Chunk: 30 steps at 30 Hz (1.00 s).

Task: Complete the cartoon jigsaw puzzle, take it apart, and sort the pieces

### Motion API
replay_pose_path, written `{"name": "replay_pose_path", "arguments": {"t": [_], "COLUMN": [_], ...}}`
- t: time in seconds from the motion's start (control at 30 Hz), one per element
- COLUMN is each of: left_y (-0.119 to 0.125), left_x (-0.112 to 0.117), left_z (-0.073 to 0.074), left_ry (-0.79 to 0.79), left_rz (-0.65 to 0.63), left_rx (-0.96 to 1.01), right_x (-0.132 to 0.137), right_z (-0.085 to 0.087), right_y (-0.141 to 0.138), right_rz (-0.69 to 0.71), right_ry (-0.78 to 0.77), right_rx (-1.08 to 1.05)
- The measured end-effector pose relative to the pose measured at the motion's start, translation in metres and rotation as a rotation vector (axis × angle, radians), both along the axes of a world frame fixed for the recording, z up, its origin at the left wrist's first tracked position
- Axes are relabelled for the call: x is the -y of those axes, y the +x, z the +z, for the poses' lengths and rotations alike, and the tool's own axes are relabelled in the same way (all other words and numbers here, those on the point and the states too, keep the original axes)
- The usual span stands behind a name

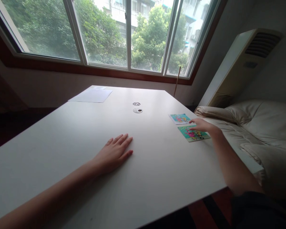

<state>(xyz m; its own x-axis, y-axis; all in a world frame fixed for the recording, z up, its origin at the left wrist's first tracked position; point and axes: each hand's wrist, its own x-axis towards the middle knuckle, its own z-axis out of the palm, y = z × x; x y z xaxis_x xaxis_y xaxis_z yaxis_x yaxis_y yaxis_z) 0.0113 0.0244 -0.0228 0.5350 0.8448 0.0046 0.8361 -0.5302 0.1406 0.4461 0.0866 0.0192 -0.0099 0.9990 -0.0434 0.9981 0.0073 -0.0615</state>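
White table [154, 171], set before a window [127, 38]. Left hand [113, 152], bare: palm down on the table's middle, fingers extended and slightly parted, holding nothing. Right hand [202, 125], bare: near the table's right edge, half open, thumb and fingers apart, nothing visible in its grasp; whether the fingertips touch anything cannot be told. Light-blue picture card [177, 119]: flat near the table's right edge, below the right fingers. Green picture card [189, 136]: flat on the table just beside it, nearer side, partly covered by the same hand. White paper [90, 96]: flat at the table's far left corner. Round fittings [135, 110], two: table's far half, centre. Cream sofa [264, 124]: along the table's right side.
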Motion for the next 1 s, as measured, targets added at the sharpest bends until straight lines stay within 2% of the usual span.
{"name": "replay_pose_path", "arguments": {"t": [0.1,0.17,0.27,0.33,0.53,1.0], "left_y": [0.003,0.005,0.009,0.011,0.013,0.014], "left_x": [0.002,0.004,0.005,0.006,0.006,0.008], "left_z": [0.001,0.001,0.0,-0.001,-0.005,-0.002], "left_ry": [0.003,0.009,0.025,0.03,0.042,0.027], "left_rz": [0.025,0.066,0.132,0.163,0.214,0.218], "left_rx": [-0.012,-0.024,-0.035,-0.038,-0.04,-0.035], "right_x": [0.007,0.019,0.041,0.053,0.059,0.059], "right_z": [-0.01,-0.022,-0.038,-0.044,-0.042,-0.042], "right_y": [-0.07,-0.12,-0.175,-0.193,-0.197,-0.196], "right_rz": [0.107,0.268,0.384,0.383,0.363,0.362], "right_ry": [0.132,0.185,0.1,0.045,-0.031,-0.033], "right_rx": [-0.042,-0.12,-0.181,-0.181,-0.157,-0.155]}}
